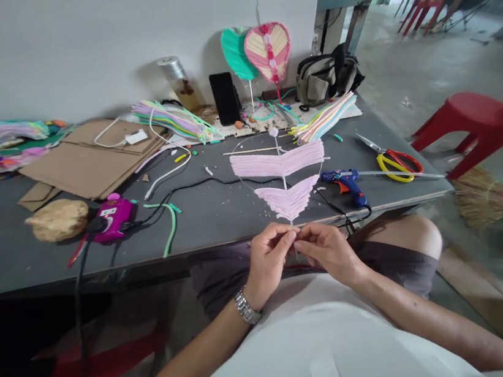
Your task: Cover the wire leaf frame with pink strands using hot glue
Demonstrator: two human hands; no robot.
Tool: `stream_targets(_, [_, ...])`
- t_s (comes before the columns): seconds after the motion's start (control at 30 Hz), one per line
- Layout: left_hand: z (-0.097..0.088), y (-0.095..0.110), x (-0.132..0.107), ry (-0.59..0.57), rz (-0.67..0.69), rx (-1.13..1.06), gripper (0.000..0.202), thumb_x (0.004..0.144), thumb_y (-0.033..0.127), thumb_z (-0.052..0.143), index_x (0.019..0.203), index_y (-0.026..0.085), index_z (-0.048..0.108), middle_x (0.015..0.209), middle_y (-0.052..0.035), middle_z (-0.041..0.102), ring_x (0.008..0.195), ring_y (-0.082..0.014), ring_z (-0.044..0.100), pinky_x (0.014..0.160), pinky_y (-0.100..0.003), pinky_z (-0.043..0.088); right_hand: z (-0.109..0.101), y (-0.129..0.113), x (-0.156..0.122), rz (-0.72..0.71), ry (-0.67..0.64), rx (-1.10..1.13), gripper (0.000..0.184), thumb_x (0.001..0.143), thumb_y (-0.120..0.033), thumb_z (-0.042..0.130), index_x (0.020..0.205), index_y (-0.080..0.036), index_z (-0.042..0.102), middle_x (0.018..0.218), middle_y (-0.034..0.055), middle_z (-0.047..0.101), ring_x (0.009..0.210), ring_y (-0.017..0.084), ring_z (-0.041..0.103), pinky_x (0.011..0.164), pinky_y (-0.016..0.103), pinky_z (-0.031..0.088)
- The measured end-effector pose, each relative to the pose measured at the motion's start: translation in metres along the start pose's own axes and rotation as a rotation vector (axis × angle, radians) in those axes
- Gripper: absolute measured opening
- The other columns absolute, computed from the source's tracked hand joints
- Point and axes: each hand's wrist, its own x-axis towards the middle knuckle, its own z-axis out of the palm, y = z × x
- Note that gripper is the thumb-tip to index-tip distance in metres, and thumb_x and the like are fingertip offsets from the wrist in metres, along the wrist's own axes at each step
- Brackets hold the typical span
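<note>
Both hands meet at the table's front edge, fingers pinched round the thin stem of a half-covered fan. My left hand, with a metal watch on its wrist, closes on the stem from the left. From the right, my right hand pinches it too; the fingertips nearly touch. The fan has a thin round wire frame with two bands of pale pink pipe cleaners in V shapes, and a small pink tuft on top. Just right of it lies a blue glue gun with a long glue stick in its back.
Scissors, pipe cleaner bundles, a phone and two finished heart-shaped fans occupy the table. Cardboard, a stone-like lump and a purple power adapter with cables lie left. A red stool stands right; a person sits far back.
</note>
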Motion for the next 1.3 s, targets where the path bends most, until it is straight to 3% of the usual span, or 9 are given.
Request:
stream_targets(0.1, [-0.001, 0.002, 0.002, -0.002, 0.025, 0.049, 0.029, 0.082, 0.045, 0.079, 0.085, 0.017, 0.079, 0.082, -0.0049, 0.069, 0.059, -0.0128, 0.058, 0.05, -0.024, 0.047, 0.004, -0.001, 0.003, 0.03, -0.007, 0.112, 0.037, 0.077, -0.051, 0.082, 0.078, -0.019, 0.063, 0.05, -0.0071, 0.052, 0.04, 0.007, 0.041, 0.039, 0.02, 0.028])
stream_targets(0.2, [-0.005, 0.002, 0.006, 0.019, 0.033, 0.075, 0.026, 0.082, 0.042, 0.079, 0.082, 0.016, 0.079, 0.084, -0.0055, 0.07, 0.061, -0.0118, 0.056, 0.048, -0.021, 0.044, 0.005, 0.0, 0.003, 0.023, 0.014, 0.134, 0.038, 0.077, -0.051, 0.083, 0.077, -0.019, 0.062, 0.055, -0.0047, 0.059, 0.039, 0.006, 0.042, 0.038, 0.02, 0.029])
stream_targets(0.37, [-0.016, -0.001, 0.016, 0.158, 0.046, -0.036, 0.022, 0.081, 0.039, 0.08, 0.087, 0.018, 0.075, 0.063, 0.002, 0.059, 0.056, -0.0098, 0.05, 0.05, -0.019, 0.042, 0.005, 0.003, 0.002, 0.029, 0.026, 0.141, 0.038, 0.075, -0.05, 0.084, 0.079, -0.02, 0.061, 0.059, -0.0028, 0.064, 0.038, 0.006, 0.043, 0.037, 0.02, 0.029])
stream_targets(0.67, [-0.018, 0.008, 0.021, 0.218, 0.017, -0.043, 0.025, 0.072, 0.037, 0.085, 0.076, 0.017, 0.07, 0.059, 0.0022, 0.059, 0.055, -0.009, 0.049, 0.05, -0.018, 0.041, 0.002, 0.002, 0.001, 0.043, -0.002, 0.1, 0.035, 0.077, -0.048, 0.082, 0.077, -0.019, 0.061, 0.057, -0.0033, 0.061, 0.04, 0.006, 0.042, 0.039, 0.02, 0.03])
stream_targets(0.9, [-0.012, 0.007, 0.018, 0.127, -0.035, -0.215, 0.027, 0.074, 0.037, 0.083, 0.074, 0.018, 0.065, 0.063, 0.0018, 0.061, 0.058, -0.0093, 0.051, 0.053, -0.019, 0.042, 0.001, 0.003, 0.0, 0.078, -0.063, 0.168, 0.035, 0.079, -0.047, 0.084, 0.081, -0.019, 0.062, 0.062, -0.0026, 0.065, 0.043, 0.005, 0.041, 0.044, 0.021, 0.028])
stream_targets(1.1, [-0.014, 0.009, 0.017, 0.127, 0.003, -0.151, 0.026, 0.076, 0.035, 0.081, 0.068, 0.017, 0.063, 0.061, 0.0026, 0.059, 0.058, -0.0092, 0.05, 0.057, -0.02, 0.041, -0.001, 0.0, 0.002, 0.082, -0.109, 0.126, 0.037, 0.077, -0.048, 0.086, 0.078, -0.018, 0.065, 0.063, 0.0002, 0.068, 0.047, 0.007, 0.044, 0.046, 0.023, 0.03])
stream_targets(1.3, [-0.014, 0.003, 0.012, 0.134, 0.015, -0.049, 0.024, 0.08, 0.038, 0.079, 0.075, 0.018, 0.066, 0.064, 0.0025, 0.06, 0.054, -0.01, 0.051, 0.052, -0.021, 0.043, 0.0, -0.002, 0.01, 0.106, 0.001, 0.154, 0.041, 0.071, -0.047, 0.09, 0.085, -0.017, 0.066, 0.065, 0.0018, 0.072, 0.042, 0.006, 0.039, 0.041, 0.021, 0.024])
